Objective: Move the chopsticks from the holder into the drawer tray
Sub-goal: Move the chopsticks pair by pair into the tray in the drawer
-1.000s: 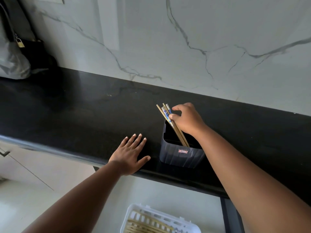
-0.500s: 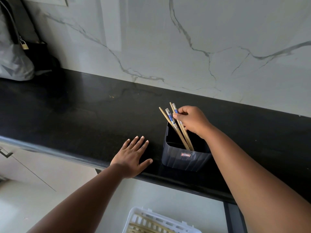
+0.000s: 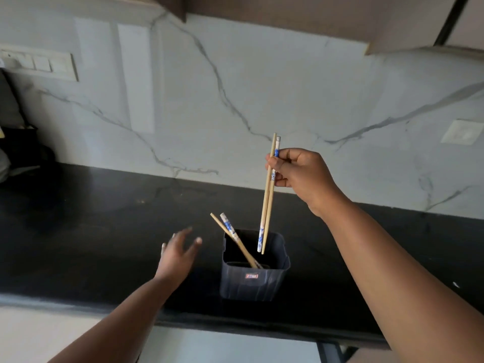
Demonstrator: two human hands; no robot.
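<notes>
A dark blue-grey plastic holder (image 3: 252, 281) stands near the front edge of the black counter (image 3: 91, 231). My right hand (image 3: 301, 174) pinches a pair of pale wooden chopsticks (image 3: 267, 205) with blue-and-white ends, held nearly upright above the holder, their lower tips just inside its mouth. Two more chopsticks (image 3: 231, 237) lean to the left inside the holder. My left hand (image 3: 179, 254) hovers left of the holder, blurred, fingers spread and holding nothing. The drawer tray is out of view.
A white marble backsplash (image 3: 262, 106) rises behind the counter, with a switch plate (image 3: 39, 64) at the left and a socket (image 3: 462, 132) at the right. Wall cabinets (image 3: 288, 14) hang overhead. Dark bags (image 3: 18, 150) sit at the far left.
My right hand has lifted two chopsticks up out of the holder. My left hand has come up off the counter. The view has tilted upward, and the white tray below has left the frame.
</notes>
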